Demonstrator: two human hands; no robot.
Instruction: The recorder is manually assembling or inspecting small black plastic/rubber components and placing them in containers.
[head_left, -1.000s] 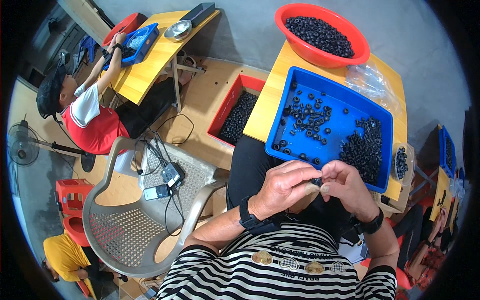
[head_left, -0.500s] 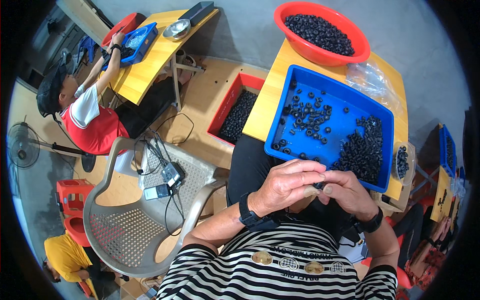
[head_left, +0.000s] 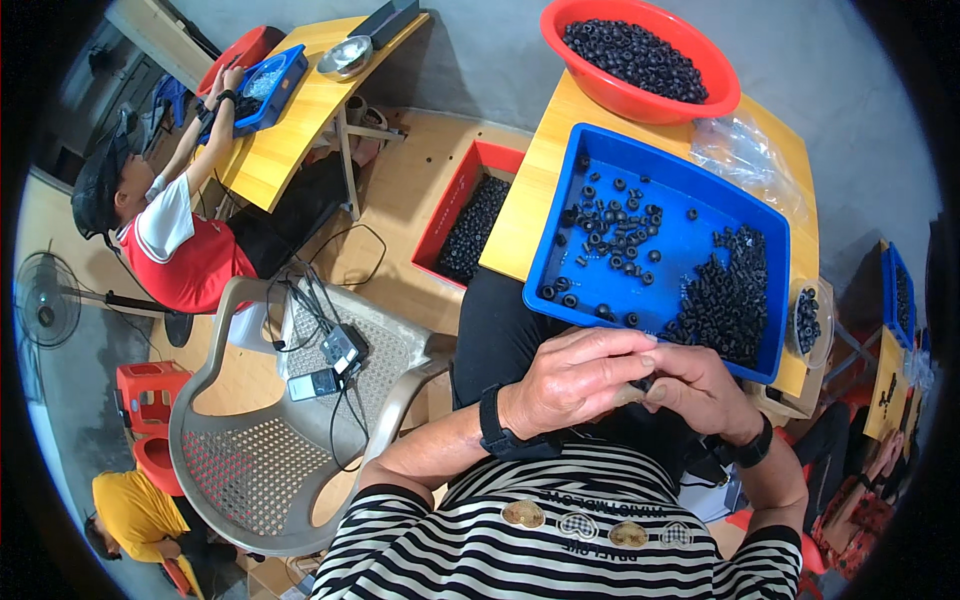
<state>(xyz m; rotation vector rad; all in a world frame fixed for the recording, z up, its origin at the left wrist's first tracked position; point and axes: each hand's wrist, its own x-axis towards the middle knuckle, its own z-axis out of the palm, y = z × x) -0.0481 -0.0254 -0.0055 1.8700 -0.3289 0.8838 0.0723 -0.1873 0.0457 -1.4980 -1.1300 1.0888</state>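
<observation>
At the lower right of centre in the frame, I am holding my left hand and right hand with fingertips meeting. The fingers of both are curling closed, pinching one small black part between them; they are hiding most of it, so I cannot tell its full shape. My hands are overlapping the lower edge of the blue tray in view; whether they are touching that rim, I cannot tell.

Inside the tray, a dense pile of black pieces is lying along the right side, while scattered rounded parts are occupying the left. Blue bottom is showing between them, and the widest open room is lying toward the tray's upper right.

The tray is sitting on the yellow table, a strip of tabletop showing along its left edge. A red basin is bounding the space at the top, a clear plastic bag is lying just beside the upper right rim, and a grey chair is standing near my left forearm.
</observation>
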